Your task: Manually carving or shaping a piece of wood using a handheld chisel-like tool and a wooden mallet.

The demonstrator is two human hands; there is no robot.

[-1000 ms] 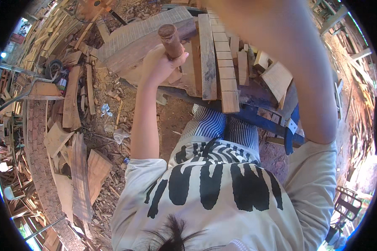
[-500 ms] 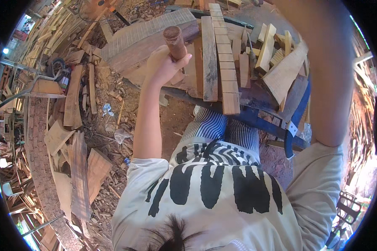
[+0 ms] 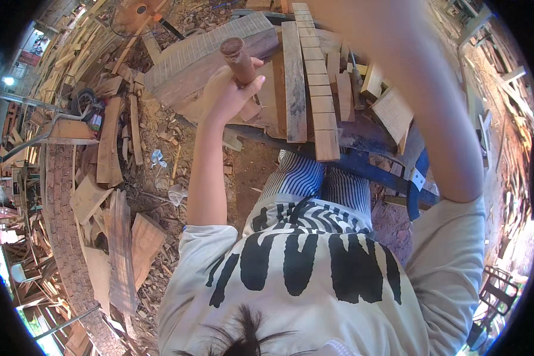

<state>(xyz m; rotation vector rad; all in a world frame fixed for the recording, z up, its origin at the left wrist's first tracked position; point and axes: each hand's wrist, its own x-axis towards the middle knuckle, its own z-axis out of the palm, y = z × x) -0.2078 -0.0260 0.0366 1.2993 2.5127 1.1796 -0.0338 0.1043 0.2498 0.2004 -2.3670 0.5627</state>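
My left hand is closed round a thick, round wooden tool handle with a worn flat top. The tool's lower end is hidden behind the hand. Just right of it, a plain wooden board lies beside a long wooden bar marked with several dark cross lines. My right forearm, blurred by motion, reaches up over the right side of the workbench, and its hand lies past the upper edge of the picture. A slim metal tool with a wooden handle rests among the wood pieces there.
A large beam with a ridged top lies on the far left of the bench. Blue-black metal runs along the near edge above my knees. Wood offcuts and chips cover the ground at left. A wheelbarrow stands beyond them.
My right forearm has swung left and inward across the bench, now covering some of the wood blocks. My left hand with the tool handle has shifted slightly left.
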